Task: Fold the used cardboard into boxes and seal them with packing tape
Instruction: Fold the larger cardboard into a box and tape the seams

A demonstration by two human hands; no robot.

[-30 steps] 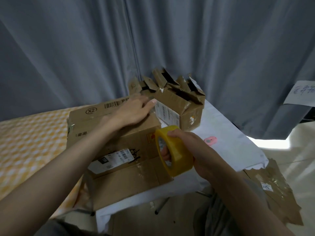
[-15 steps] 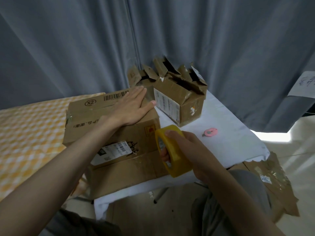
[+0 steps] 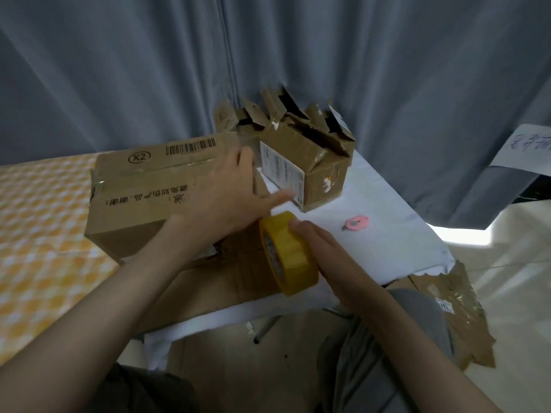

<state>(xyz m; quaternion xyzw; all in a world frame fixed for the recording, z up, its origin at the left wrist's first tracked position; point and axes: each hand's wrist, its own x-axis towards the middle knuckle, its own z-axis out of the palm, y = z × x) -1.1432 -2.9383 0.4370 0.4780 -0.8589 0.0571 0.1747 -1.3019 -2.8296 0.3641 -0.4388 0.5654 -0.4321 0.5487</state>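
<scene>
- Your left hand [image 3: 222, 198] lies flat, fingers spread wide, on top of the large cardboard box [image 3: 155, 186] on the table [image 3: 396, 234].
- Your right hand [image 3: 325, 257] grips the yellow tape roll [image 3: 287, 253], fingers curled over its rim, at the box's near right corner.

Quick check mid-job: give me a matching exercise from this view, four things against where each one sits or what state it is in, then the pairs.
Things:
1. yellow tape roll
2. pink cutter
3. large box
4. small box

States:
A. lying alone on the white table cover
B. flaps standing open, by the curtain
C. gripped by the right hand
D. under the flat left hand

Pairs: 1-C, 2-A, 3-D, 4-B
</scene>
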